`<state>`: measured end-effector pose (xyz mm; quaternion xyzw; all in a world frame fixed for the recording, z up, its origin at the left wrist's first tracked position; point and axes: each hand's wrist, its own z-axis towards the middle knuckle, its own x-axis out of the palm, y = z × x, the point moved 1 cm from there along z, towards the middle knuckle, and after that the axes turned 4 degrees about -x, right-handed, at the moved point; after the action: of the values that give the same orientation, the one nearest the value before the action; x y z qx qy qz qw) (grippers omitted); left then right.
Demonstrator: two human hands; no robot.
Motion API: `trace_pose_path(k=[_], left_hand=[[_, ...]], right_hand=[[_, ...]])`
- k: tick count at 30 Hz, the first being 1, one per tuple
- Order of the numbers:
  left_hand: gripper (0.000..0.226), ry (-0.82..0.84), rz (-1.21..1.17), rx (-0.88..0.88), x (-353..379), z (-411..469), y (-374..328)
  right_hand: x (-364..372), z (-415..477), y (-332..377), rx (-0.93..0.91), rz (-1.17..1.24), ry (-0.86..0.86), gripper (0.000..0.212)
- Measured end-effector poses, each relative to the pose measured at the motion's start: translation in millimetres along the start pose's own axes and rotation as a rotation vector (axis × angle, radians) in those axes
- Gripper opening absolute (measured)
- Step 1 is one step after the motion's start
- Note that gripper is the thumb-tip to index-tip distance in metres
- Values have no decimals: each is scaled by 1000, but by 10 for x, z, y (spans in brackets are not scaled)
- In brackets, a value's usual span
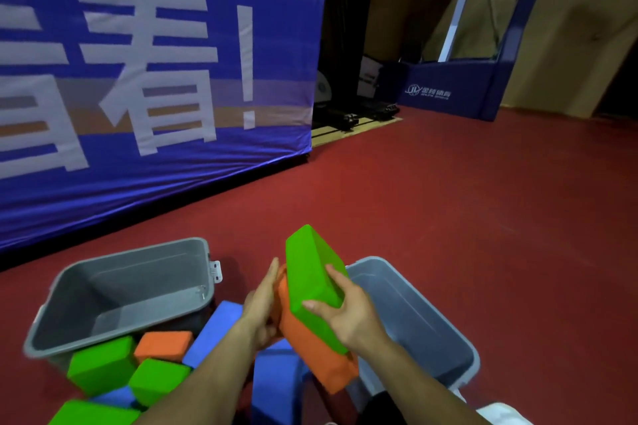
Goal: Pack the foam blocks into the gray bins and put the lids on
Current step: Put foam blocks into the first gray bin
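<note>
Between the two gray bins, both hands hold a stacked pair of foam blocks: green block [316,281] on top, orange block [312,343] under it. Left hand [264,307] is flat against the stack's left side, fingers mostly straight, pressing inward. Right hand [345,312] is spread over the green block's right face, thumb and fingers curled on it. Squeezing from both sides likely keeps the two blocks together as one load, so two go in at once.

Stack sits tilted toward the right bin [414,314], its lower end at the rim, probably heading in there. Right bin looks empty where visible; its near corner is covered by the orange block and right forearm. Left of the stack, left bin [121,290] is tipped, open mouth toward the camera, empty inside.

Loose blocks lie on the red floor [448,200] left of the stack and below the left bin: green, orange, blue; pile [145,369] is cut by the frame bottom, so count unclear. Blue block [276,383] is partly hidden behind the left forearm. No lids visible. Blue banner [155,62] behind. Frame slightly blurred.
</note>
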<state>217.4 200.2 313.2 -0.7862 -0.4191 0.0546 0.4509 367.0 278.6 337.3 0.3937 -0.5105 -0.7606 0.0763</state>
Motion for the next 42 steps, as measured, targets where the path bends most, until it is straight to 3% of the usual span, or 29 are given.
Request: trace_pose_path(k=[1,3,6,10,15,21,24,27,30,31,34,37,39,42], left_hand=[[72,-19,5,8,13,19,11],[62,-118,21,55,31,59,-1],[52,-218,223,204,120,35,-91],[87,-173,384,392,259,-3,-147],[75,-126,451,526,315,-28,-139],[56,-147,358,670,441,-118,-205],[50,-107,428,757,512,-146,-220],[58,-43,388,684,543,-126,-190],[92,8,169,397,593,-17,-210],[95,14,199,331,628,8,-214],[62,0,372,248,804,62,-190],[40,-73,350,327,938,321,-197],[28,-62,419,376,1087,536,-296],[28,19,608,393,1437,949,-469]], right_hand=[[-28,-35,36,-24,-10,-13,128],[-47,-96,75,-28,-7,-64,123],[-98,-114,63,103,118,-224,116],[-326,32,116,261,88,-424,60],[-638,241,178,427,-41,-456,70],[-843,329,114,532,-37,-451,73],[-862,337,72,564,-9,-490,75],[-919,334,70,577,-2,-522,79],[-983,327,75,552,1,-553,77],[-981,330,68,520,14,-556,73],[-890,378,20,421,59,-453,60],[-841,530,-223,353,217,-319,26],[-899,659,-471,353,337,-328,20],[-1034,855,-762,360,443,-437,11]])
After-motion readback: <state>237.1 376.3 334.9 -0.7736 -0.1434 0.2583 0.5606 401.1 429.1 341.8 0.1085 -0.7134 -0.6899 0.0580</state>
